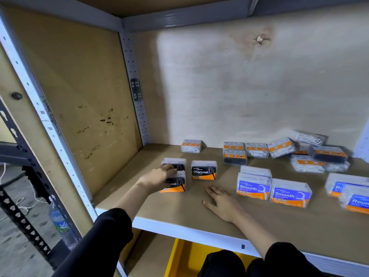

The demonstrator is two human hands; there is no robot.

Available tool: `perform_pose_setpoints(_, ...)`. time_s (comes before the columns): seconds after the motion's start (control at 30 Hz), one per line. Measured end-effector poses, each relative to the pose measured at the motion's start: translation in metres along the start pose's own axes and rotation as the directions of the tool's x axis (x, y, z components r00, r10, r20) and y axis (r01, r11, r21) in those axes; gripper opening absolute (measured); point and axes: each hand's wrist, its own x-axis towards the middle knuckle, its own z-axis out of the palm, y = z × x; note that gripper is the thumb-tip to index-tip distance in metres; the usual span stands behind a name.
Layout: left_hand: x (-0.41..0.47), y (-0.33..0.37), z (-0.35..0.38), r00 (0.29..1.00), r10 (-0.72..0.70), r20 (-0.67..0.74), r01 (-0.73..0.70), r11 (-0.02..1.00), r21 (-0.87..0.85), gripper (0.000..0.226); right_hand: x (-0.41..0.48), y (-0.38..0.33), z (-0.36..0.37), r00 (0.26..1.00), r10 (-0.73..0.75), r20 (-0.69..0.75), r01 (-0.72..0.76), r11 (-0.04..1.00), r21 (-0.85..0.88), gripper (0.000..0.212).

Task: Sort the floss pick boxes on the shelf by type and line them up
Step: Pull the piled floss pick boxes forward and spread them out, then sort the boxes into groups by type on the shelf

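Observation:
Three black-and-orange Charcoal boxes stand at the shelf's left: a front one [176, 184], one right behind it [176, 162] and a third [204, 170] to their right. My left hand [157, 177] reaches over the front box, its fingers fairly straight and its fingertips touching the rear box. My right hand [221, 202] lies flat and open on the shelf board [179, 214], holding nothing. Blue Smooth boxes [253, 187] [290, 194] stand right of that hand, with another [256, 170] behind them. Blue Round boxes [357, 200] stand at the far right edge.
Several unsorted boxes [256, 149] lie jumbled along the back wall, piled up at the right [328, 153], and one [191, 145] sits alone at back left. A perforated metal upright [137, 108] marks the back left corner. A water bottle [60, 224] and a yellow bin [185, 256] are below.

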Motion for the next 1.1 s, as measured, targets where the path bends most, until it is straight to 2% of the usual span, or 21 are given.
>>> perform_pose_setpoints(0.13, 0.006, -0.002, 0.008, 0.999, -0.024, -0.033, 0.023, 0.999, -0.024, 0.048, 0.002, 0.001, 0.002, 1.0, -0.002, -0.014, 0.003, 1.0, 0.013, 0.062)
perform_pose_setpoints(0.23, 0.012, -0.003, 0.011, 0.997, -0.043, -0.058, 0.039, 0.997, -0.066, 0.047, 0.001, 0.0, 0.001, 1.0, 0.012, -0.001, -0.012, 1.0, 0.011, 0.077)
perform_pose_setpoints(0.4, 0.014, -0.005, 0.009, 0.997, -0.007, -0.077, 0.003, 0.999, -0.041, 0.05, 0.004, -0.001, -0.003, 1.0, 0.015, 0.004, -0.015, 1.0, 0.012, 0.059)
perform_pose_setpoints(0.43, 0.013, -0.005, 0.005, 0.996, 0.01, -0.094, -0.014, 0.999, -0.044, 0.055, 0.006, -0.002, -0.008, 1.0, 0.014, 0.002, -0.014, 1.0, 0.008, 0.056)
perform_pose_setpoints(0.5, 0.013, -0.004, -0.009, 0.988, 0.025, -0.153, -0.041, 0.994, -0.102, 0.079, 0.011, -0.007, -0.024, 1.0, -0.01, -0.028, 0.011, 0.999, 0.042, 0.046)
perform_pose_setpoints(0.57, 0.022, -0.003, -0.023, 0.973, 0.047, -0.225, -0.08, 0.987, -0.14, 0.092, 0.019, -0.01, -0.046, 0.994, -0.041, -0.103, 0.05, 0.994, 0.092, 0.038)
perform_pose_setpoints(0.63, 0.039, -0.003, -0.037, 0.958, 0.072, -0.279, -0.109, 0.987, -0.119, 0.086, 0.031, -0.006, -0.071, 0.974, -0.06, -0.217, 0.076, 0.995, 0.065, 0.034)
perform_pose_setpoints(0.7, 0.059, -0.002, -0.05, 0.952, 0.078, -0.295, -0.114, 0.988, -0.106, 0.063, 0.044, 0.005, -0.095, 0.953, -0.074, -0.293, 0.074, 0.997, -0.012, 0.032)
perform_pose_setpoints(0.77, 0.082, 0.0, -0.058, 0.956, 0.098, -0.277, -0.124, 0.989, -0.08, 0.044, 0.06, 0.023, -0.115, 0.948, -0.059, -0.314, 0.036, 0.996, -0.079, 0.033)
perform_pose_setpoints(0.87, 0.118, 0.002, -0.063, 0.968, 0.102, -0.228, -0.111, 0.993, -0.026, 0.04, 0.083, 0.053, -0.134, 0.959, 0.026, -0.281, -0.061, 0.991, -0.118, 0.031)
perform_pose_setpoints(0.97, 0.154, 0.0, -0.056, 0.986, 0.072, -0.154, -0.073, 0.997, -0.001, 0.044, 0.1, 0.08, -0.139, 0.976, 0.123, -0.179, -0.151, 0.976, -0.154, 0.028)
perform_pose_setpoints(1.1, 0.197, -0.004, -0.034, 0.999, -0.027, 0.035, 0.025, 0.998, 0.055, 0.062, 0.115, 0.107, -0.133, 0.971, 0.226, -0.077, -0.235, 0.961, -0.147, 0.047)
